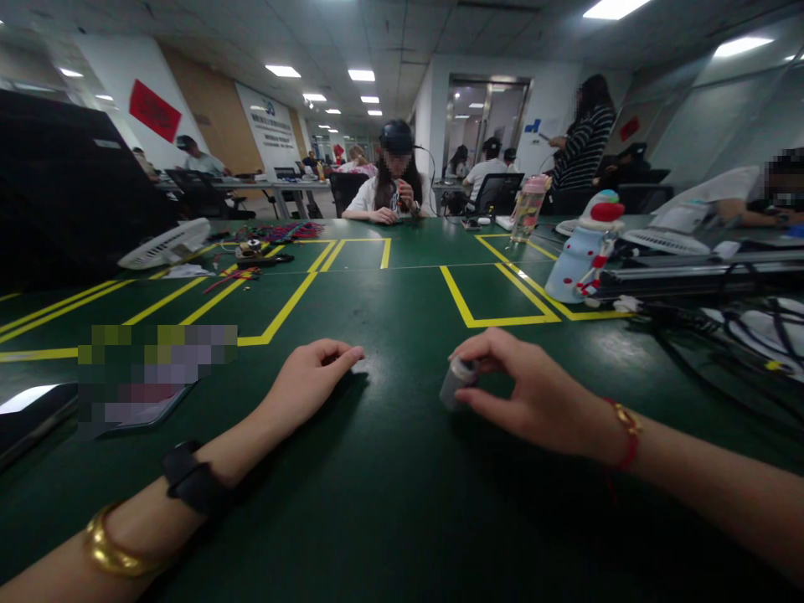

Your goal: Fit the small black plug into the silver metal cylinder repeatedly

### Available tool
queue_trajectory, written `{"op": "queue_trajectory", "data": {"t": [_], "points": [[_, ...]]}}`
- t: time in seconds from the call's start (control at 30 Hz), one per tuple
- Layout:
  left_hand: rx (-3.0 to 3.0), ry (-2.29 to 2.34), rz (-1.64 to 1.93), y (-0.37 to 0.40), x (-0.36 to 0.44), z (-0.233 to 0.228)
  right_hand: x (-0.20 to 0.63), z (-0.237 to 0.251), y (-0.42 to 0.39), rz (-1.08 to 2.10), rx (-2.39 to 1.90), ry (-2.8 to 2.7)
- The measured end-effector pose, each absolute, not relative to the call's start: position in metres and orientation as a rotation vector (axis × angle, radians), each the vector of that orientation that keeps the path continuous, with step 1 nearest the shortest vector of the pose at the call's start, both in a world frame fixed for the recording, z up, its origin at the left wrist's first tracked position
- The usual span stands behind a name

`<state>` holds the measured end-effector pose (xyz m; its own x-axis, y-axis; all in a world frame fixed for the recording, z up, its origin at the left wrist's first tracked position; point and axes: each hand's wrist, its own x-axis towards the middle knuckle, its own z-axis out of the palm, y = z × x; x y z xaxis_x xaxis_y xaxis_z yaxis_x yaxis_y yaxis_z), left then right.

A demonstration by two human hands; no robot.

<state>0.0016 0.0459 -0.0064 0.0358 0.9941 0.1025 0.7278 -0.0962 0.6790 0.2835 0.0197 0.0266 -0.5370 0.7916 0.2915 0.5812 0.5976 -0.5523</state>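
Fingers [496, 408] of the right hand [543, 394] gripped a grey cylinder [452, 385]; left hand [309, 377] curled nearly closed, empty, over near bench [377, 511].

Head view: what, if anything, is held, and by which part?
The right hand holds the grey cylinder by its top and side; the left hand, nothing visible.

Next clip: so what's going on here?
The person's right hand holds a small grey cylinder, tilted, between thumb and fingers at the green table; whether it touches the surface is hard to tell. The left hand is loosely curled to one side, with nothing visible in it. Across the table sits another person, one hand raised.
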Motion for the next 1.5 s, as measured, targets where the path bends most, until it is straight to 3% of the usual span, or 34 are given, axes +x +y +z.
{"op": "queue_trajectory", "data": {"t": [0.23,0.5,1.17,1.5], "points": [[1.923,1.665,0.818,0.044,0.005,-0.007,0.260,-0.010,-0.004,0.699,-0.943,-2.318],[2.176,1.123,0.778,0.003,0.050,0.017,0.268,-0.015,0.008,0.836,-1.047,-2.299],[1.990,1.236,0.864,0.007,0.052,0.021,0.265,-0.013,0.005,0.734,-1.098,-2.290],[2.187,1.230,0.593,0.012,0.052,-0.014,0.264,-0.014,0.003,0.648,-1.150,-2.269]]}}
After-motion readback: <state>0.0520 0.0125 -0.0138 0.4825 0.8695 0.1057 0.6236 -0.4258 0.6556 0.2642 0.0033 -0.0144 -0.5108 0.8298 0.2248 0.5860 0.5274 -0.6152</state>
